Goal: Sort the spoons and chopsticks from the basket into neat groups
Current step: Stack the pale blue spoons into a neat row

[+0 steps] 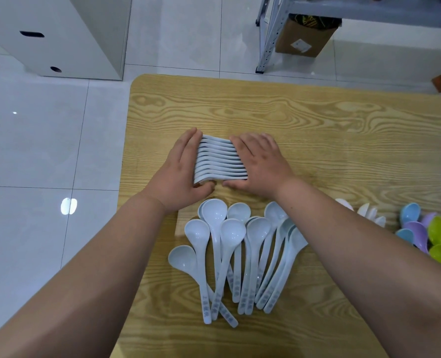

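Note:
A tight row of several pale blue spoons [219,158] stands on edge on the wooden table [317,130]. My left hand [183,171] presses flat against its left end, and my right hand [260,166] covers its right end, so both hands squeeze the row between them. Nearer to me lies a loose fan of several pale blue long-handled spoons [240,254], bowls pointing away. At the right edge sit white spoons [369,213] and a cluster of blue, purple and green spoons [431,233]. No basket or chopsticks are in view.
The table's left edge runs beside white floor tiles. A white cabinet [59,34] stands at the far left, a metal shelf [273,34] with a cardboard box [304,37] at the far right.

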Demonstrator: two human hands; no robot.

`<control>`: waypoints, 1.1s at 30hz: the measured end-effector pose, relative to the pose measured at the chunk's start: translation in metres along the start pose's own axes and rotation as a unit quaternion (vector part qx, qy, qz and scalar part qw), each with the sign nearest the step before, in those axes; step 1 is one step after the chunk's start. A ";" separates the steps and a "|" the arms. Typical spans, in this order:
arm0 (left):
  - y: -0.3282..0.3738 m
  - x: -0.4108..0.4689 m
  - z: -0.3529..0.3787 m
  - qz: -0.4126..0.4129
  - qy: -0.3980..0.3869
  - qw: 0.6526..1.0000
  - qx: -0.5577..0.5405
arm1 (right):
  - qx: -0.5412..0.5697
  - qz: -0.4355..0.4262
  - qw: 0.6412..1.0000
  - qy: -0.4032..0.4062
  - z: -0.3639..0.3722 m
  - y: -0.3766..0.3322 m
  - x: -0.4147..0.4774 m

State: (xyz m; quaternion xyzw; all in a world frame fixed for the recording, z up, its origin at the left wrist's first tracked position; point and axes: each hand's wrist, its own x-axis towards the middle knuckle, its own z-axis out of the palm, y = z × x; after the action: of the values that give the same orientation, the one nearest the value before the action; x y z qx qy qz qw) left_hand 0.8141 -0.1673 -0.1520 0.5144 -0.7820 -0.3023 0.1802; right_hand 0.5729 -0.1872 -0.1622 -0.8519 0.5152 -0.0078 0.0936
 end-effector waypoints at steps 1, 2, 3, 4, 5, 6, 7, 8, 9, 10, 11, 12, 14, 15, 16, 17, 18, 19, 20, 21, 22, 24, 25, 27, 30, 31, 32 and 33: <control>0.001 0.000 0.001 0.000 0.004 1.000 0.015 | -0.002 0.001 1.000 -0.001 0.000 0.000 0.001; 0.002 0.001 0.002 0.002 0.010 0.999 0.034 | -0.005 0.003 1.000 -0.007 0.000 -0.001 0.002; 0.003 0.001 0.002 0.004 0.013 0.999 0.051 | -0.009 0.006 1.000 -0.020 -0.001 -0.001 0.002; 0.003 0.003 0.002 0.007 0.013 0.998 0.063 | -0.016 0.009 0.999 -0.033 -0.001 -0.002 0.002; 0.002 0.004 0.001 0.008 0.010 0.997 0.071 | -0.023 0.011 0.999 -0.045 -0.001 -0.003 0.003; 0.002 0.005 0.000 0.010 0.006 0.997 0.078 | -0.026 0.014 0.998 -0.054 -0.002 -0.004 0.003; 0.001 0.005 -0.001 0.012 0.001 0.996 0.085 | -0.025 0.018 0.998 -0.062 -0.002 -0.004 0.004; 0.002 0.006 -0.002 0.013 -0.002 0.996 0.091 | -0.021 0.023 0.997 -0.068 -0.004 -0.005 0.003; 0.003 0.005 -0.004 0.009 -0.003 0.995 0.096 | -0.018 0.027 0.997 -0.077 -0.006 -0.006 0.004; 0.006 0.005 -0.005 -0.001 -0.004 0.995 0.099 | -0.015 0.029 0.995 -0.089 -0.009 -0.007 0.003; 0.010 0.005 -0.007 -0.012 -0.003 0.995 0.103 | -0.015 0.031 0.994 -0.103 -0.013 -0.008 0.003; 0.014 0.005 -0.008 -0.020 -0.001 0.994 0.109 | -0.015 0.036 0.993 -0.114 -0.017 -0.009 0.003; 0.023 0.007 -0.011 -0.030 0.002 0.992 0.123 | -0.005 0.047 0.991 -0.123 -0.023 -0.010 0.003; 0.027 0.008 -0.012 -0.035 0.002 0.991 0.133 | 0.000 0.051 0.991 -0.124 -0.026 -0.011 0.002; 0.031 0.009 -0.013 -0.042 -0.001 0.989 0.140 | 0.000 0.051 0.991 -0.124 -0.028 -0.012 0.001; 0.034 0.009 -0.015 -0.050 -0.004 0.988 0.147 | -0.004 0.048 0.991 -0.124 -0.030 -0.013 0.001; 0.036 0.009 -0.015 -0.054 -0.008 0.986 0.155 | -0.009 0.043 0.991 -0.125 -0.032 -0.014 0.000; 0.037 0.009 -0.016 -0.051 -0.012 0.985 0.167 | -0.014 0.038 0.991 -0.127 -0.035 -0.014 0.000; 0.038 0.008 -0.016 -0.044 -0.016 0.983 0.179 | -0.021 0.033 0.991 -0.131 -0.038 -0.014 0.000; 0.040 0.008 -0.015 -0.035 -0.017 0.981 0.191 | -0.028 0.030 0.990 -0.137 -0.040 -0.015 0.000; 0.041 0.008 -0.015 -0.028 -0.016 0.979 0.199 | -0.034 0.027 0.989 -0.141 -0.042 -0.015 0.001; 0.046 0.007 -0.015 -0.028 -0.015 0.977 0.209 | -0.036 0.023 0.987 -0.156 -0.047 -0.015 0.002; 0.048 0.007 -0.014 -0.030 -0.013 0.977 0.213 | -0.030 0.025 0.985 -0.165 -0.049 -0.015 0.002; 0.051 0.007 -0.014 -0.029 -0.007 0.974 0.222 | -0.020 0.027 0.984 -0.177 -0.054 -0.015 0.003; 0.052 0.007 -0.013 -0.019 -0.003 0.970 0.242 | -0.023 0.027 0.983 -0.181 -0.056 -0.013 0.001; 0.053 0.006 -0.012 -0.016 -0.001 0.969 0.248 | -0.027 0.026 0.982 -0.183 -0.056 -0.013 -0.001; 0.054 0.005 -0.012 -0.013 0.005 0.968 0.252 | -0.030 0.025 0.982 -0.185 -0.056 -0.013 -0.002; 0.055 0.004 -0.012 -0.011 0.013 0.967 0.254 | -0.032 0.024 0.981 -0.187 -0.056 -0.012 -0.003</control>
State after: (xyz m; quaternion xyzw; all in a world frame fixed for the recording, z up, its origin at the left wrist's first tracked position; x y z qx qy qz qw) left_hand 0.7812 -0.1586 -0.1073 0.5560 -0.8249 -0.0887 0.0503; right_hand 0.5762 -0.1878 -0.1051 -0.8284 0.5086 0.1707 0.1613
